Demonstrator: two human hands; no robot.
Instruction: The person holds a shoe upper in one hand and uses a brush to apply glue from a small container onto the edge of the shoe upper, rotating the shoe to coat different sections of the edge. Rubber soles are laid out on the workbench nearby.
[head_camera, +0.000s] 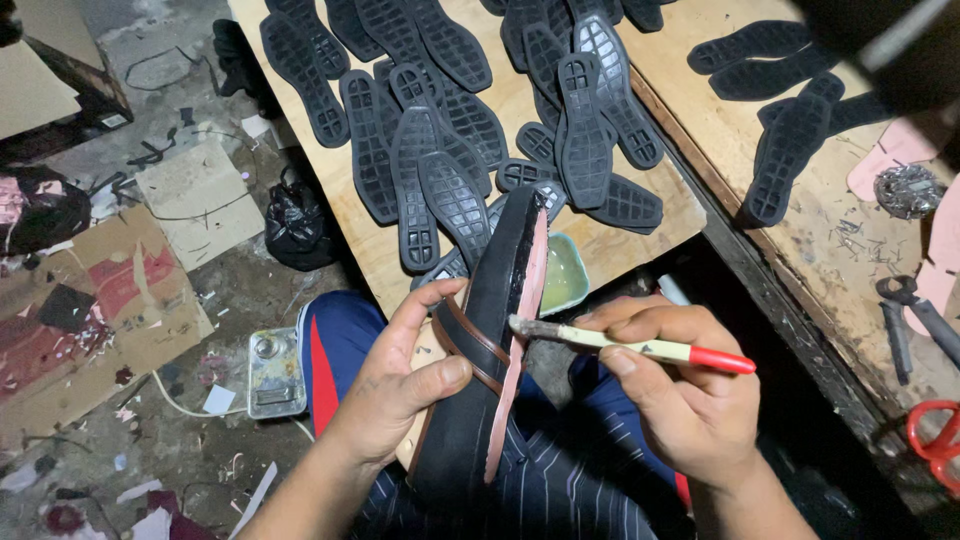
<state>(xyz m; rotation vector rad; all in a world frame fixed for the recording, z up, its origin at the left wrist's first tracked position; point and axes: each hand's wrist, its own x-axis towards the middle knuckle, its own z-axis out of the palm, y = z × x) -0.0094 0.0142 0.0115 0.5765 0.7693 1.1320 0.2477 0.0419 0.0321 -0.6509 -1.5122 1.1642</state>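
My left hand (405, 375) grips a black sandal (488, 350) with a brown strap, held on edge over my lap. A pink insole layer (525, 330) runs along its right side. My right hand (680, 385) holds a small brush (640, 347) with a pale handle and a red end. The brush tip touches the pink layer near the middle of the sandal. A pale green glue bowl (565, 275) sits just behind the sandal on the board's near edge.
Several black rubber soles (450, 110) lie spread over the wooden board (620, 240); more soles (790, 140) lie on a bench at right. Pliers (915, 310) and red scissors (935, 440) rest at right. Cardboard scraps (110, 300), a black bag (298, 230) and a metal pedal (275, 372) lie on the floor.
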